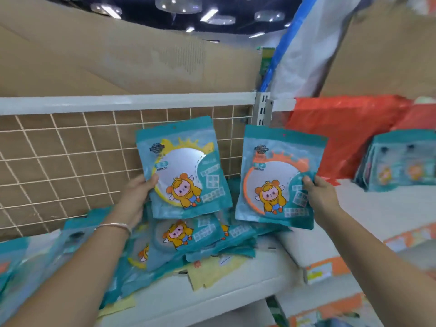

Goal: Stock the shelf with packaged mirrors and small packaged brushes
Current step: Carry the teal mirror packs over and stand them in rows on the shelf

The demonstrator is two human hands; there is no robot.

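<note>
**Two mirror packets held up above the shelf**

At the left, we are seeing a pile of teal packets (pixel 188 239) lying flat on the white shelf (pixel 236 286), in front of a wire grid (pixel 59 149). Our left hand (pixel 139 197) is pinching the yellow-rimmed mirror packet (pixel 181 166) by its left edge. The packet is standing upright and facing us, its top leaning slightly left. Our right hand (pixel 320 194) is pinching the orange-rimmed mirror packet (pixel 278 178) by its right edge. This one is also upright, its top leaning right. Further right, a red bag (pixel 342 133) is sitting behind a standing row of packets (pixel 401 166).
</note>
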